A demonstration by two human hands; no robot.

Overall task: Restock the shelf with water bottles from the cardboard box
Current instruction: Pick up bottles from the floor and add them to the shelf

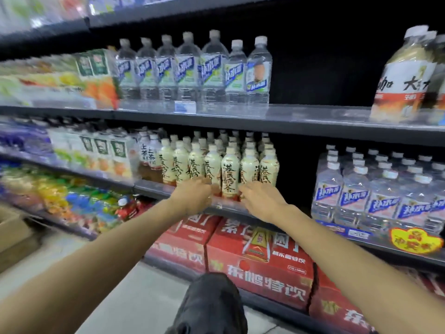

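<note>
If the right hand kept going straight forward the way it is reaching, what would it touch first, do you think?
Most likely the front row of cream milk-tea bottles on the middle shelf. The right hand already sits at their bases, fingers toward them, though blur hides whether it touches one.

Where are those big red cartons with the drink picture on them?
The red cartons sit at floor level under the lowest shelf, centre to right of the head view, below the cream milk-tea bottles and both hands.
</note>
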